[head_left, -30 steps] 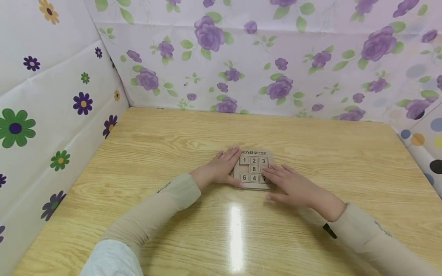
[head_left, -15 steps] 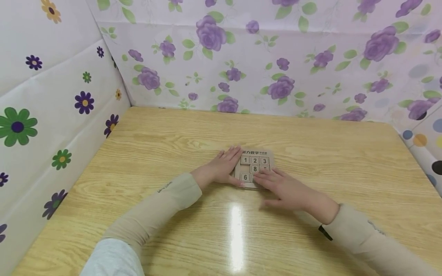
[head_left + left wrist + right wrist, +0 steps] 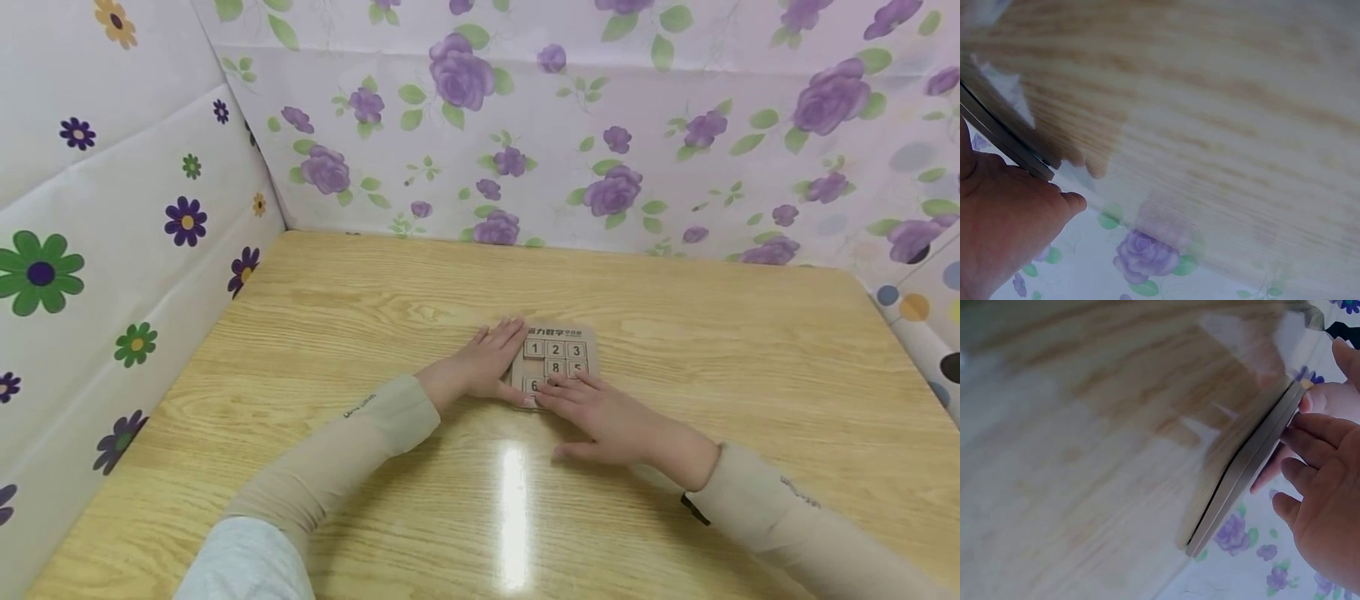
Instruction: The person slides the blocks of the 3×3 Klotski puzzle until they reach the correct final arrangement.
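Observation:
A flat number sliding puzzle [image 3: 591,342] lies on the table. Its top row reads 1, 2, 3; the middle row has a gap at the left, then 8 and 5. Tile 6 [image 3: 533,385] shows at the bottom left, and the right fingers hide the rest of that row. My left hand [image 3: 483,367] lies along the puzzle's left side, fingers straight, thumb spread to the near left corner. Above the bottom row, my right hand [image 3: 611,421] has its fingertips at the tiles and its thumb apart over the table. The right wrist view shows the puzzle's side edge [image 3: 1244,472] by those fingers.
The wooden table [image 3: 390,283] reflects a bright streak of light in front of the puzzle. Behind it hangs a purple-flowered cloth [image 3: 450,150], and a cloth with coloured daisies [image 3: 135,275] stands along the left side.
My right hand has slid left along the puzzle's lower rows, from the right column to near the 6. Tile 5 has come into view. The left hand has stayed at the puzzle's left side.

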A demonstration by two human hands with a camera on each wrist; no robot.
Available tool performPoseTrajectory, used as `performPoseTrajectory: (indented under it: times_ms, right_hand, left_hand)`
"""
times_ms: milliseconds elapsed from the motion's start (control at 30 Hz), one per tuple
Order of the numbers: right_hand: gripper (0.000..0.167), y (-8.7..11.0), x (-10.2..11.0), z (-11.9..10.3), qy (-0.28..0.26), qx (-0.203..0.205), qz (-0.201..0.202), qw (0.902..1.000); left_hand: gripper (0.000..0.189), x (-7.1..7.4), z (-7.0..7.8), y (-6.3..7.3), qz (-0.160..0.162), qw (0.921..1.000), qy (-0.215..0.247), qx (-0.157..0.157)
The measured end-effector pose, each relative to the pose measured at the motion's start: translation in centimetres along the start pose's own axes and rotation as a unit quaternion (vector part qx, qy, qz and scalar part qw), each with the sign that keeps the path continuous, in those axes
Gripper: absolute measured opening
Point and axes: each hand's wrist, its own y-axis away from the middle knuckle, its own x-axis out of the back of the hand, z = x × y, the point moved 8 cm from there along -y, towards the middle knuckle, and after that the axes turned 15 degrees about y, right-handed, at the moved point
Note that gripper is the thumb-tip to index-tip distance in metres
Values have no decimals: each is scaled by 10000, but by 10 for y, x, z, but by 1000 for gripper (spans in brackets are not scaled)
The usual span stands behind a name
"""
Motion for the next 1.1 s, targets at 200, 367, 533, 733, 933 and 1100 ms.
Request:
performPoseTrajectory:
  times_ms: [200,367,533,733,933,1100]
  right_hand:
    - [72,-5,0,3,65,-105,-24,9999]
    - [75,-13,0,11,129,-289,-125,9994]
    - [76,-15,-1,18,111,-389,-155,9991]
    - [73,-2,4,21,237,-434,-32,9988]
    - [68,14,5,19,261,-454,-69,9986]
    - [68,15,4,15,236,-426,-22,9988]
  left_hand:
    - [116,1,0,0,26,10000,38,-8]
    - [116,1,1,2,33,10000,92,-3]
    - [116,1,3,3,32,10000,88,-21]
    - [116,1,3,1,29,10000,-41,-26]
    - [116,3,3,1,33,10000,27,-19]
    - [116,2,2,2,39,10000,57,-4]
